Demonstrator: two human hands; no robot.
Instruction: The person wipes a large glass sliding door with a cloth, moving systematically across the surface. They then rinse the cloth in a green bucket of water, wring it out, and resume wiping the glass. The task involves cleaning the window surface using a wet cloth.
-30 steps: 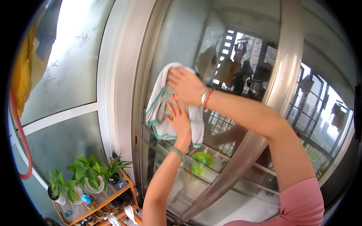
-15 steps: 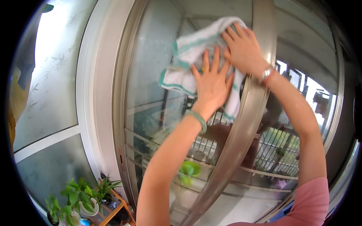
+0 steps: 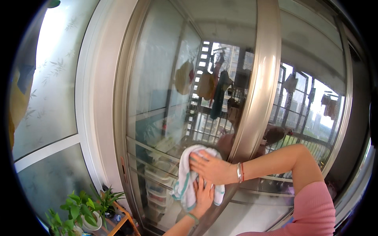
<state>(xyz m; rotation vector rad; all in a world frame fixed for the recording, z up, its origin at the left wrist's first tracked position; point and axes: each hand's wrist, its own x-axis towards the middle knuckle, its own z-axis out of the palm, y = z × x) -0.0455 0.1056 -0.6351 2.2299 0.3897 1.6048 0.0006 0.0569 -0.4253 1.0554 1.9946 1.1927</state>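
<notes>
A white towel (image 3: 184, 177) with green stripes is bunched against the lower part of a glass sliding door panel (image 3: 161, 84). My right hand (image 3: 214, 168) lies across the towel's upper part, its fingers stretched out toward the left and pressing it to the glass. Just below it, my left hand (image 3: 204, 200) rests on the towel with its fingers extended upward, their tips partly hidden by the right hand. Both hands are open, pressed flat rather than wrapped round the cloth.
A metal door frame post (image 3: 262, 78) stands right of the towel. At the lower left, potted plants (image 3: 76, 208) sit by a wooden shelf (image 3: 125, 216). Clear plastic drawers (image 3: 155, 192) show through the glass, which also reflects hanging laundry and railings. A frosted panel (image 3: 55, 90) is on the left.
Both hands and the towel have moved down the glass, from the upper part to the lower part. My right hand now lies sideways above the left, and the towel is more bunched.
</notes>
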